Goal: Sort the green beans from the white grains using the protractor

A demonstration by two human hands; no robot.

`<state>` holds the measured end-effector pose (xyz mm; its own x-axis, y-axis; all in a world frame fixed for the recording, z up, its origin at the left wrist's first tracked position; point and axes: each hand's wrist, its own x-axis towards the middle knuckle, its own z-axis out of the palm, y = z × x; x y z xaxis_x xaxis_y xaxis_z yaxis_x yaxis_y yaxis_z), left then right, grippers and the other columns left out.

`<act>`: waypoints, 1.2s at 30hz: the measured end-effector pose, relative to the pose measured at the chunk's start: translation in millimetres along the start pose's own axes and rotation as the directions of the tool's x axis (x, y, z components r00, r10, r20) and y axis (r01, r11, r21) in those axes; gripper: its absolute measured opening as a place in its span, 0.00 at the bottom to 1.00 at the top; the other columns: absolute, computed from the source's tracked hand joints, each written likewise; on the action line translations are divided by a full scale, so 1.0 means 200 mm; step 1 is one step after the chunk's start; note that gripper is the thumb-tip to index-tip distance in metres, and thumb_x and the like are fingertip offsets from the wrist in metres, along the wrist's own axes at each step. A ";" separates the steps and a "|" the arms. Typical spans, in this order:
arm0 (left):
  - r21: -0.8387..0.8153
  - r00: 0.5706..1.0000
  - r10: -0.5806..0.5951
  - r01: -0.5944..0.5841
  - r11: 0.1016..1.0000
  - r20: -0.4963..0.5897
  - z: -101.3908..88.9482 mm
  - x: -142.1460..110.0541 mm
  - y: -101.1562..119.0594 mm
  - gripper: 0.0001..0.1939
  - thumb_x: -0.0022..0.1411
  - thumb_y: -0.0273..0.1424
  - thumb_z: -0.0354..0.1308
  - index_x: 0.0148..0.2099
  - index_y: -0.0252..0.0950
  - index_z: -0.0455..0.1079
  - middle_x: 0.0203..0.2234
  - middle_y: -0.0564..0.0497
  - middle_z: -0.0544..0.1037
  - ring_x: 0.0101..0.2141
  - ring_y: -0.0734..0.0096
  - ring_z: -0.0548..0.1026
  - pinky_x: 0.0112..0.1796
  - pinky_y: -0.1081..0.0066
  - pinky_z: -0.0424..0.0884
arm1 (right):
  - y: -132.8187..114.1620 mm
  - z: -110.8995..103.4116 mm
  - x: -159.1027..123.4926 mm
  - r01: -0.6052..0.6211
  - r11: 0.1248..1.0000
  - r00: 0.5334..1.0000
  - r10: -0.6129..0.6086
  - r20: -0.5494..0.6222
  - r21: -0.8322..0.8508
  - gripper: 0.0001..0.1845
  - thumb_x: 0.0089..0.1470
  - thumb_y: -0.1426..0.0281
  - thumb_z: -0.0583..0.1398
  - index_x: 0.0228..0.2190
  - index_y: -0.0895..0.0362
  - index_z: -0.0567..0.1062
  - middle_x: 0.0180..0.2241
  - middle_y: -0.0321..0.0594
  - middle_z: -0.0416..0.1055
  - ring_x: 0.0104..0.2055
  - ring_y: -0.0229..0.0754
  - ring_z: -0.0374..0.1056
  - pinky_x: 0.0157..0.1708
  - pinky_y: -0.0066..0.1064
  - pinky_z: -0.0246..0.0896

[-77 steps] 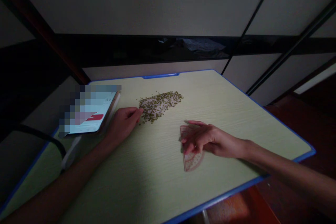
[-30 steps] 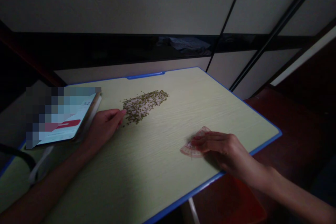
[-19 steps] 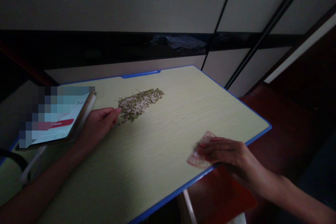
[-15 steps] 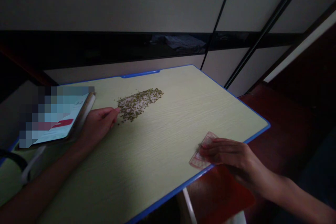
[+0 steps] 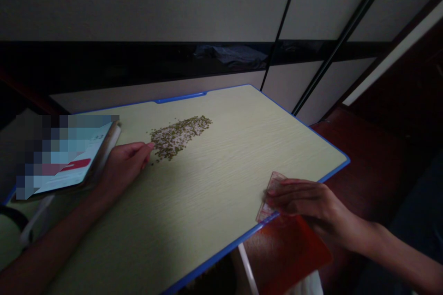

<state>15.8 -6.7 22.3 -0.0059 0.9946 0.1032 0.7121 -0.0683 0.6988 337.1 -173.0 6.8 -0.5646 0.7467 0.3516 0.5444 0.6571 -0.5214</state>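
Observation:
My left hand (image 5: 133, 156) is closed in a pinch at the left end of a spread of small greenish and pale grains (image 5: 180, 136). Whatever its fingertips hold, if anything, is too small to make out. On the right, my right hand (image 5: 304, 200) grips a thin, flat, see-through plastic piece with reddish markings (image 5: 266, 209). This piece rests against the tabletop at the blue front edge, partly hidden under my fingers. Both hands are over a pale folding table (image 5: 221, 179) with a blue rim.
A tablet (image 5: 86, 159) in a case stands tilted at the table's left. Below the front edge shows an orange-red container (image 5: 294, 249) beside a white bar (image 5: 247, 267). A cabinet (image 5: 138, 4) lines the far side, and a black strap (image 5: 15, 214) is at the left.
The plastic piece in my right hand has moved nearer the front edge and is turned more steeply. My left hand stays by the grains. The whole view has shifted slightly.

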 end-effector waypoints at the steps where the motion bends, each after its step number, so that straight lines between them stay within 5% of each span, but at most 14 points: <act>1: 0.003 1.000 0.001 -0.001 1.000 0.000 0.00 0.00 0.00 0.18 0.47 0.43 0.48 0.14 0.38 0.56 0.07 0.60 0.57 0.12 0.79 0.56 0.17 0.77 0.53 | 0.00 0.00 0.00 0.002 1.000 1.000 -0.002 0.008 0.005 0.24 0.41 0.91 0.50 0.36 0.59 0.72 0.43 0.40 0.74 0.51 0.39 0.65 0.53 0.34 0.58; 12: 0.019 1.000 0.000 0.000 1.000 0.009 0.00 0.00 0.00 0.18 0.47 0.44 0.47 0.14 0.38 0.56 0.07 0.60 0.57 0.12 0.79 0.56 0.18 0.77 0.53 | 0.01 -0.12 0.10 0.039 0.999 0.993 -0.042 0.114 0.031 0.20 0.50 0.87 0.50 0.39 0.59 0.74 0.41 0.43 0.75 0.47 0.39 0.69 0.50 0.35 0.60; 19: 0.016 1.000 -0.007 0.007 1.000 0.011 0.00 0.01 0.00 0.18 0.48 0.44 0.47 0.14 0.38 0.56 0.08 0.60 0.57 0.13 0.78 0.57 0.18 0.76 0.53 | 0.15 -0.27 0.26 -0.237 0.971 0.971 0.237 -0.041 0.019 0.11 0.53 0.70 0.58 0.38 0.60 0.74 0.33 0.42 0.76 0.35 0.38 0.72 0.33 0.26 0.65; 23: 0.014 1.000 -0.003 0.003 1.000 0.011 0.00 0.01 0.00 0.18 0.47 0.44 0.47 0.14 0.38 0.56 0.08 0.60 0.57 0.12 0.78 0.56 0.18 0.76 0.53 | 0.28 -0.22 0.30 -0.360 0.900 0.927 0.374 -0.014 0.246 0.13 0.51 0.66 0.60 0.38 0.62 0.71 0.28 0.41 0.73 0.30 0.37 0.70 0.29 0.27 0.64; 28: 0.030 1.000 -0.004 0.004 1.000 0.013 0.00 0.01 -0.01 0.18 0.48 0.44 0.47 0.15 0.38 0.56 0.08 0.60 0.57 0.13 0.78 0.57 0.18 0.76 0.53 | 0.31 -0.11 0.32 -0.355 0.835 0.929 0.367 0.056 0.421 0.11 0.50 0.68 0.61 0.34 0.62 0.72 0.27 0.39 0.71 0.27 0.33 0.65 0.27 0.26 0.63; 36: 0.037 0.999 -0.034 0.034 0.999 0.021 -0.01 0.00 0.02 0.18 0.48 0.44 0.47 0.15 0.38 0.56 0.08 0.60 0.57 0.13 0.77 0.56 0.18 0.76 0.52 | 0.24 -0.05 0.31 -0.346 0.845 0.937 0.334 0.103 0.409 0.12 0.50 0.70 0.60 0.36 0.65 0.74 0.26 0.38 0.70 0.27 0.33 0.64 0.27 0.26 0.62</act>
<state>16.9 -7.5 26.5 -0.0157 0.9978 0.0642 0.7373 -0.0319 0.6748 334.4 -94.9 11.9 -0.4113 0.9084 0.0753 0.4014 0.2546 -0.8798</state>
